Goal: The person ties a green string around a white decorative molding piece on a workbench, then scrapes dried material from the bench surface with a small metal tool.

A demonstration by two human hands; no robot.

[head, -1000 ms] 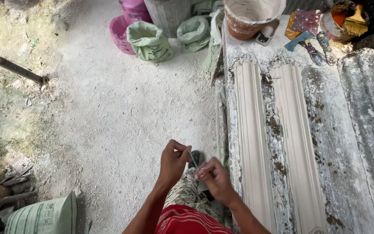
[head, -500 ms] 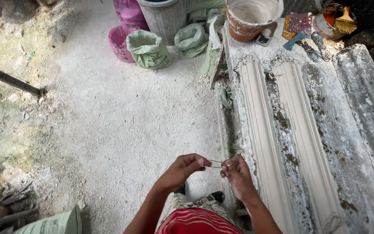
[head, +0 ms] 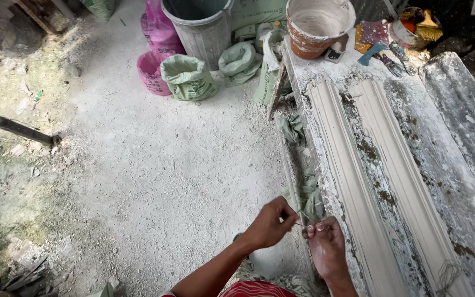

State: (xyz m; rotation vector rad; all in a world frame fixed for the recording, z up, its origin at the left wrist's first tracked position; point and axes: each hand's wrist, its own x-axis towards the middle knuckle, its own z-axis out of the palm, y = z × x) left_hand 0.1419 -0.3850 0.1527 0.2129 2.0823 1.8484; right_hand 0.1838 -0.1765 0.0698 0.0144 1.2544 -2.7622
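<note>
There is only one view, from the camera worn on the person's head, looking steeply down and a little forward. Both hands, the left hand (head: 268, 224) and right hand (head: 326, 247), sit close at the near edge. The dusty floor (head: 155, 176) fills the left, the long bench (head: 452, 187) runs down the right, and the buckets (head: 199, 25) stand far off.

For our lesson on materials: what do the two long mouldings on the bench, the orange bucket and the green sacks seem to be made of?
Long mouldings: probably cast plaster, matt off-white, with smooth ridged profiles and white dust around them. Orange bucket: likely plastic, its inside coated with dried white paste. Green sacks: apparently woven plastic, creased, with rolled-down tops. Bench: hard to tell under its white crust.
</note>
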